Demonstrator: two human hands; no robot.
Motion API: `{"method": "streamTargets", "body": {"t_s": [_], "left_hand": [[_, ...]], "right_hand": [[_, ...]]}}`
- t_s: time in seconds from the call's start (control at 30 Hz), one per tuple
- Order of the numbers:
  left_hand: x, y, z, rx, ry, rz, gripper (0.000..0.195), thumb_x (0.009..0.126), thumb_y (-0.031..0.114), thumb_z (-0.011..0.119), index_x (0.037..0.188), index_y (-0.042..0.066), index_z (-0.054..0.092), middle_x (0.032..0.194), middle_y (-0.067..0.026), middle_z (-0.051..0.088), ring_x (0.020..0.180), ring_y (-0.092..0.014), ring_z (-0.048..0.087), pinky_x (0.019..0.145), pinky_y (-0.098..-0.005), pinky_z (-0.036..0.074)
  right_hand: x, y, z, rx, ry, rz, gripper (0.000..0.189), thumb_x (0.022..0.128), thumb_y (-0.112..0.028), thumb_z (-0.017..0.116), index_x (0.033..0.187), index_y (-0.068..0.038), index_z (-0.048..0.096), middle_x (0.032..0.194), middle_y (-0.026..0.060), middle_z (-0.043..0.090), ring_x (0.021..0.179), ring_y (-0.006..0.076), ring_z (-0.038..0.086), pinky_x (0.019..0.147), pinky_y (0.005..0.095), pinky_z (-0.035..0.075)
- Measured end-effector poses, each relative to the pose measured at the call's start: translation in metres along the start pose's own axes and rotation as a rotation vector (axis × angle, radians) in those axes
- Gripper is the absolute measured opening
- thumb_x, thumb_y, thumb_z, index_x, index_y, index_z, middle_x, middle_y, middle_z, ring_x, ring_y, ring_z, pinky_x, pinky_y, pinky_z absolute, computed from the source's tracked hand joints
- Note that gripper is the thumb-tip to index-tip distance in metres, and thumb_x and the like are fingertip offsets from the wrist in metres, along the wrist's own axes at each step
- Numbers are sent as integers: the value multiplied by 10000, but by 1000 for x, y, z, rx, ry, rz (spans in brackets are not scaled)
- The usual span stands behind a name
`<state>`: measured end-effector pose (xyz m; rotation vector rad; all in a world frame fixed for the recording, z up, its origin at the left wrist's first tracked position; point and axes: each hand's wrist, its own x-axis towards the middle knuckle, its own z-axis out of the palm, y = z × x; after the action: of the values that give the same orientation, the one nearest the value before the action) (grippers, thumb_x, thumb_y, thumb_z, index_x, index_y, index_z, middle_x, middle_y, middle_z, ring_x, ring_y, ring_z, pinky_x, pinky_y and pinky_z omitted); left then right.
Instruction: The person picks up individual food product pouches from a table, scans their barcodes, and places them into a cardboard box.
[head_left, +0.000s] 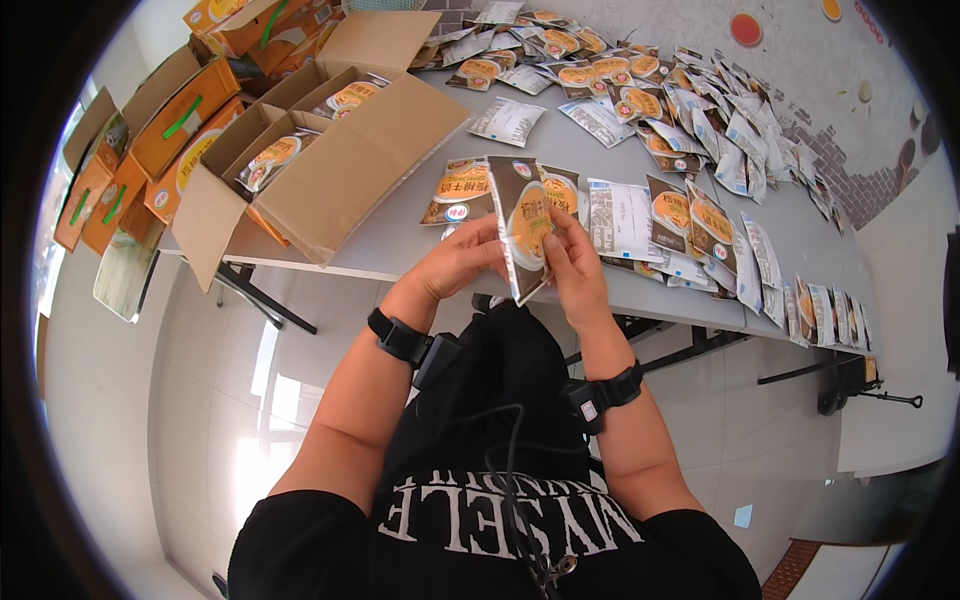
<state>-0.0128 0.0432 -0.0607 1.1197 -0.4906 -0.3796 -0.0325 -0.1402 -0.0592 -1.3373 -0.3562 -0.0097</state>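
Note:
A brown-and-orange food pouch (527, 232) is held upright and tilted over the table's front edge. My left hand (463, 259) is at the pouch's left edge, its fingertips partly hidden behind it. On the other side, the thumb and fingers of my right hand (574, 259) pinch the pouch's right edge. Behind it, two similar pouches lie face up, one at the left (459, 191) and one at the right (561, 187). Close by my right hand, a white-backed pouch (621, 217) lies on a row of overlapping pouches (690, 225).
An open cardboard box (367, 165) with dividers holds pouches at the left. Orange cartons (176, 124) with green handles stand beyond it. A large heap of pouches (637, 90) covers the back of the grey table (382, 251). More pouches (825, 315) stand in line at the right end.

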Motion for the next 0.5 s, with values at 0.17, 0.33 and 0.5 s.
{"method": "streamTargets", "body": {"t_s": [0.17, 0.33, 0.5], "left_hand": [[2, 11, 10, 122, -78, 22, 556, 842, 223, 623, 1301, 41, 367, 976, -74, 611, 845, -140, 607, 675, -260, 519], [5, 4, 11, 133, 20, 26, 873, 679, 455, 769, 1319, 32, 352, 1152, -61, 531, 1036, -138, 534, 888, -299, 447], [5, 4, 12, 76, 101, 78, 770, 708, 256, 768, 1292, -10, 342, 1147, -94, 540, 1051, -165, 539, 909, -299, 434]], "right_hand": [[0, -1, 2, 11, -52, -85, 427, 932, -220, 541, 1278, 0, 426, 795, -16, 536, 708, 47, 488, 631, 189, 399], [0, 14, -2, -37, -79, -105, 393, 924, -198, 551, 1248, 1, 452, 776, -17, 540, 690, 46, 490, 637, 191, 405], [0, 17, -3, -13, -46, -54, 302, 927, -134, 515, 1191, 10, 493, 798, -17, 556, 712, 48, 515, 643, 192, 424]]}}
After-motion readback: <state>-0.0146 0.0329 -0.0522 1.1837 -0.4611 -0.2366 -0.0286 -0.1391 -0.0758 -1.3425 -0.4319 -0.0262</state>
